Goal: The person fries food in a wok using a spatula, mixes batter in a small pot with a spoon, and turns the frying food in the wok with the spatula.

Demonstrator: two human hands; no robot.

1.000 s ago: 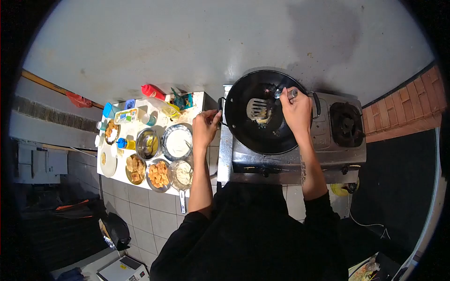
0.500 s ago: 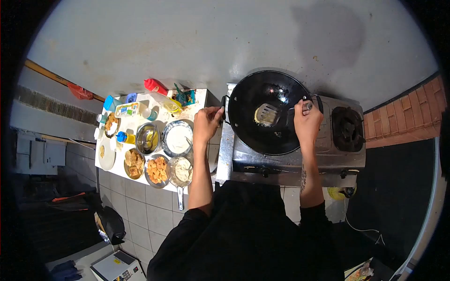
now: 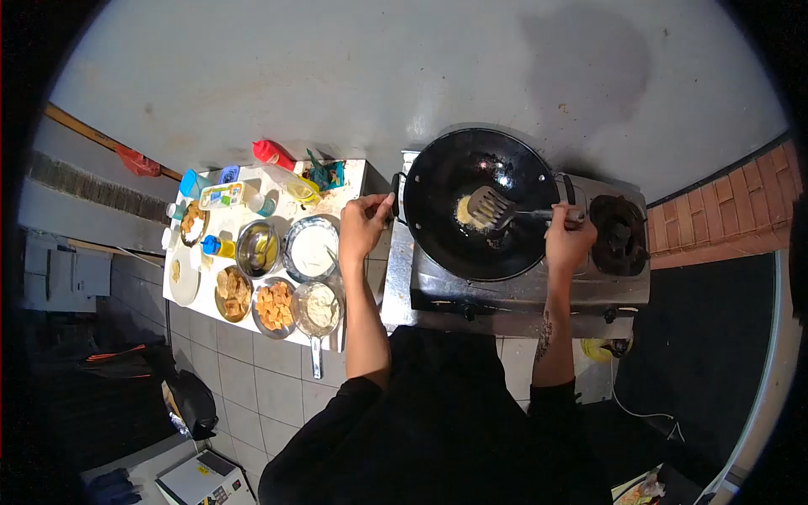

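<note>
A black wok (image 3: 475,252) sits on the left side of a steel gas stove (image 3: 530,291). In it lies a small pale yellow piece of food (image 3: 465,211), partly hidden by the slotted end of a metal spatula (image 3: 491,208). My right hand (image 3: 571,242), over the wok's right rim, is wrapped round the spatula's handle. At the opposite side, my left hand (image 3: 362,229) has its fingers closed on the wok's left handle (image 3: 396,192).
A white table (image 3: 244,189) at left carries a bowl of white batter (image 3: 313,252), a saucepan (image 3: 316,347), orange cubes (image 3: 274,305), an oil bottle (image 3: 295,183) and a red bottle (image 3: 271,152). A second burner (image 3: 619,235) lies right of the wok.
My right hand has moved right and lower, drawing the spatula's handle with it. The spatula's blade has turned and shifted right, baring more of the food. My left hand stays at the wok handle.
</note>
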